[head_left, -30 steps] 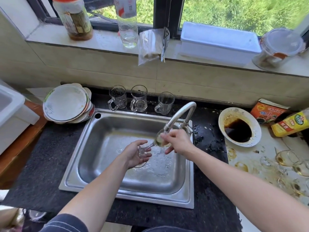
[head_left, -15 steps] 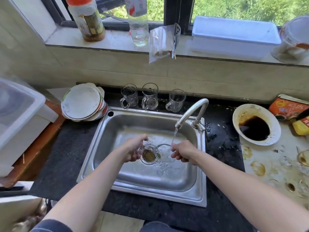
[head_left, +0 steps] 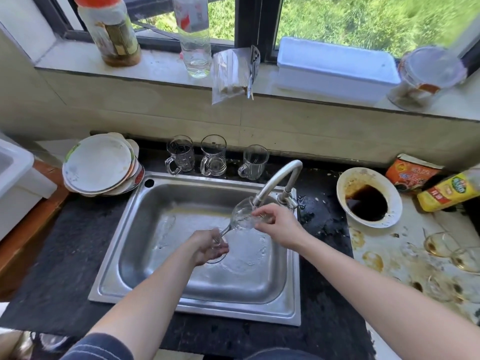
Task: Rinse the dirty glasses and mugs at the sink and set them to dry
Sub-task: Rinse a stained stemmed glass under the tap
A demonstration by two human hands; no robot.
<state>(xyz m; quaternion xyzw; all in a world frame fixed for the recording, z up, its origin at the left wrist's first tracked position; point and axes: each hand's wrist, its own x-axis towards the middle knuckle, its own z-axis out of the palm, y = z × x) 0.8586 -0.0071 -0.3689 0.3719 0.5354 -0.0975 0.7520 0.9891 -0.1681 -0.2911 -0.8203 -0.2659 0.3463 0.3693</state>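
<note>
Head: left hand (head_left: 207, 246) beneath tilted wine glass (head_left: 241, 217)

A clear wine glass (head_left: 242, 215) is held tilted over the sink (head_left: 117, 255), bowl up under the tap spout (head_left: 280, 178) with water in it, foot low. The left hand (head_left: 207, 246) grips its foot and stem; the right hand (head_left: 278, 224) pinches the bowl's rim. Three clear glass mugs (head_left: 213, 158) stand upright in a row on the counter (head_left: 65, 255) behind the sink. Brown-stained stemmed glasses (head_left: 439, 245) sit at the right.
</note>
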